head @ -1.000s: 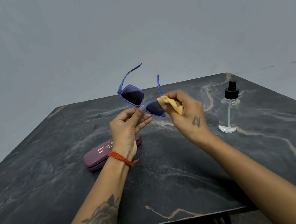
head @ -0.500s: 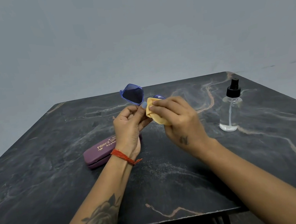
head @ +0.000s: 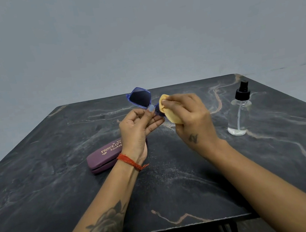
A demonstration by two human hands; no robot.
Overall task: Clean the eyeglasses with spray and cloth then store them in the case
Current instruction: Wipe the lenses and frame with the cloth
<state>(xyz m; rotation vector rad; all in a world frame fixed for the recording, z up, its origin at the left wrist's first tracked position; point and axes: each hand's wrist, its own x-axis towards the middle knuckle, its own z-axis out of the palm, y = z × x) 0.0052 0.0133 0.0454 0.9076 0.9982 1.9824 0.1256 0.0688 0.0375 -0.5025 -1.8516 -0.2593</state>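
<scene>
Blue-framed eyeglasses with dark lenses (head: 139, 98) are held above the table. My left hand (head: 137, 126) pinches them near the bridge between thumb and fingers. My right hand (head: 189, 115) holds a yellow cloth (head: 169, 109) wrapped over the right lens, which is hidden under it. The left lens shows, tilted up toward the wall. A closed maroon glasses case (head: 103, 157) with gold lettering lies on the table behind my left wrist. A clear spray bottle (head: 239, 112) with a black nozzle stands upright to the right of my hands.
A dark marble table (head: 177, 190) with pale veins carries everything; its front edge is near my elbows. A plain grey wall rises behind the far edge.
The glasses have turned so their arms no longer stick up. My right hand has moved the cloth from the lens edge to cover the right lens.
</scene>
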